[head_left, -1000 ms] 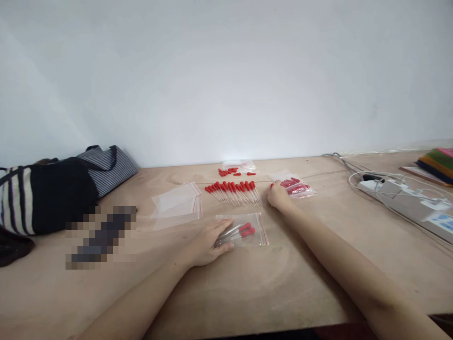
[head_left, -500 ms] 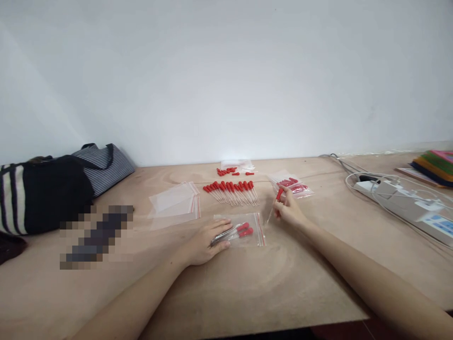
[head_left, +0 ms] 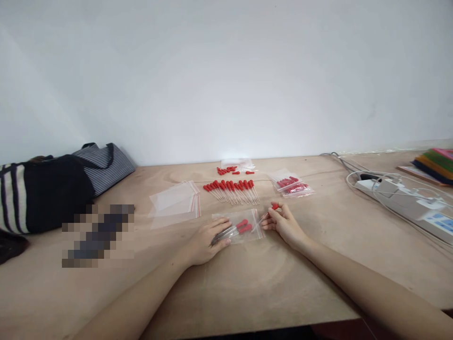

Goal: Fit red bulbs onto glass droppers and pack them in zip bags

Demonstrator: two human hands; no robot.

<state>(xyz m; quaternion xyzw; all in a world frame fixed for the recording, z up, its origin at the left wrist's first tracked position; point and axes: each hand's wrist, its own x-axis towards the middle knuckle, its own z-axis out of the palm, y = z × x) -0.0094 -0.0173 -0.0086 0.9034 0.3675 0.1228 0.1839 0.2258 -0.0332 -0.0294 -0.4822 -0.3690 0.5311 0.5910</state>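
A clear zip bag (head_left: 253, 236) with a red-edged opening lies flat in front of me, and droppers with red bulbs (head_left: 243, 226) are inside it. My left hand (head_left: 208, 241) rests on the bag's left end, fingers apart, over the glass ends of these droppers. At the bag's right, my right hand (head_left: 282, 223) pinches another dropper (head_left: 275, 206) by its red bulb; its thin tip points down-left at the bag's opening. Several loose droppers (head_left: 231, 186) lie in a row just beyond the bag.
Flat bags (head_left: 173, 200) lie left of the row, and filled bags (head_left: 293, 186) right of it. Farther back are more red bulbs (head_left: 224, 171). A dark bag (head_left: 56, 193) stands at left, a power strip (head_left: 406, 198) with cables at right, coloured sheets (head_left: 437, 165) beyond.
My right hand has moved left and nearer to me with the dropper, whose tip has come to the bag's open edge. My left hand has hardly moved.
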